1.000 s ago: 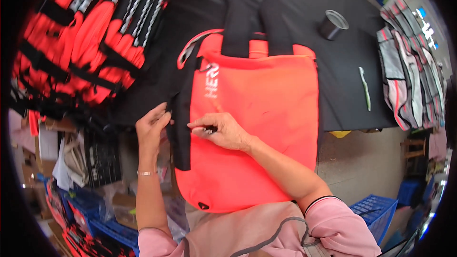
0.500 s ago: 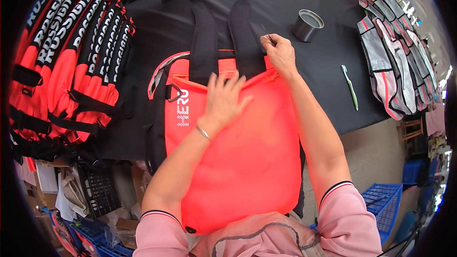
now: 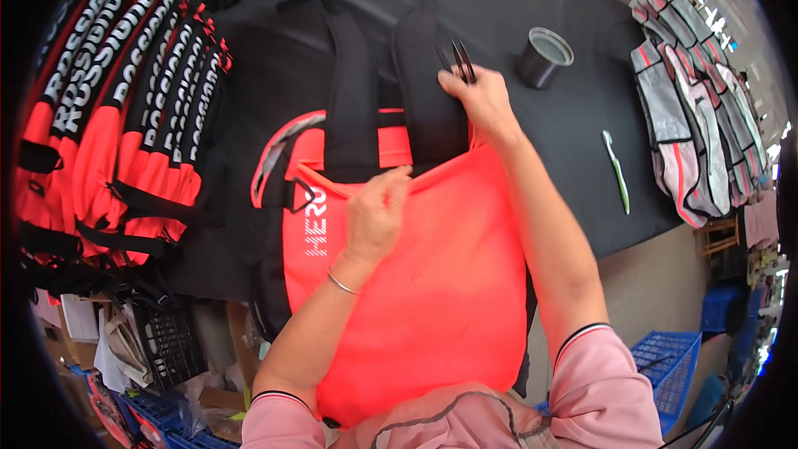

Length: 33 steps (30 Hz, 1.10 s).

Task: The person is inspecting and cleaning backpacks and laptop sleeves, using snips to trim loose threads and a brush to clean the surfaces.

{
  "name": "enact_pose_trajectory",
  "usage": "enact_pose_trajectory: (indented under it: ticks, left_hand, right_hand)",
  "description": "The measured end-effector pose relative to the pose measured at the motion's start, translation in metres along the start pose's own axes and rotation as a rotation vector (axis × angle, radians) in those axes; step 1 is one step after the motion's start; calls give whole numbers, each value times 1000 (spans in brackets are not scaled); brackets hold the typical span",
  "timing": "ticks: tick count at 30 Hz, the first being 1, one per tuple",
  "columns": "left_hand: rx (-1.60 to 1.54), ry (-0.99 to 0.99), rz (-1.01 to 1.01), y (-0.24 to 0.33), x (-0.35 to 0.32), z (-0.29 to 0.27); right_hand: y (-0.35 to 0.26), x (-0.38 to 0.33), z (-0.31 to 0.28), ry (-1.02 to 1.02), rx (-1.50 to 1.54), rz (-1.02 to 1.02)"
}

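A bright orange-red backpack (image 3: pixel 432 283) lies flat on the black table (image 3: pixel 582 125), its two black padded shoulder straps pointing away from me. My left hand (image 3: pixel 376 212) pinches the top edge of the orange panel near the base of the straps. My right hand (image 3: pixel 482 100) rests on the right shoulder strap (image 3: pixel 428 91) and holds small dark scissors (image 3: pixel 460 56), blades pointing away.
A stack of similar orange-and-black bags (image 3: pixel 108 125) fills the left side. A dark metal cup (image 3: pixel 542 56) and a green pen-like tool (image 3: pixel 616 170) lie on the table to the right. Grey-and-pink bags (image 3: pixel 698 125) hang at far right. Blue crates (image 3: pixel 665 366) stand below.
My right hand has moved up along the right strap with the scissors. My left hand slid from the bag's side to its top edge and now pinches it.
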<state>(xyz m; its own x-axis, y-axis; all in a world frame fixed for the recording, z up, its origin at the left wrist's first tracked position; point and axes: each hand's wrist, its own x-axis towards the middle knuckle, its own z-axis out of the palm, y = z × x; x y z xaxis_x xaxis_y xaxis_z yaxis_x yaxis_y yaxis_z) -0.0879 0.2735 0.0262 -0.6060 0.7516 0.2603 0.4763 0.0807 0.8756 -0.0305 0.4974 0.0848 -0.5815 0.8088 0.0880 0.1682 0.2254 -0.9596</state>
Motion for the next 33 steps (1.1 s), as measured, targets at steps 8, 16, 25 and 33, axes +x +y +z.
enact_pose_trajectory:
  ticks: [8, 16, 25, 33]
  left_hand:
    - [-1127, -47, -166, 66, 99, -75]
    - [-730, -321, 41, 128, 48, -65]
    - [-370, -592, -168, 150, -55, -28]
    - [-16, -442, 514, 113, -91, 1]
  right_hand:
    - [-9, -140, -6, -88, -97, -286]
    - [-67, -175, -52, 106, 342, -392]
    - [-63, -209, -77, -117, 402, -37]
    - [-7, -260, -57, -283, 993, 604]
